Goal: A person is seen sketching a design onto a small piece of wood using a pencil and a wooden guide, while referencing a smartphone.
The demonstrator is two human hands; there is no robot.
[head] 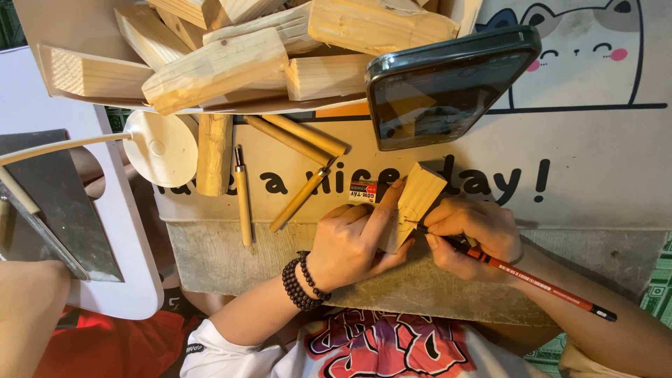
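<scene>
My left hand grips a small pale wooden block, holding it tilted over the table's front edge, thumb up along its side. A dark bead bracelet circles that wrist. My right hand holds a red pencil with its tip against the block's face, where thin drawn lines show. An eraser in a printed sleeve lies just behind my left fingers.
Wooden-handled carving tools lie to the left on the table mat. A smartphone stands propped at the back. A pile of wooden blocks fills the far left. A white lamp base stands beside it.
</scene>
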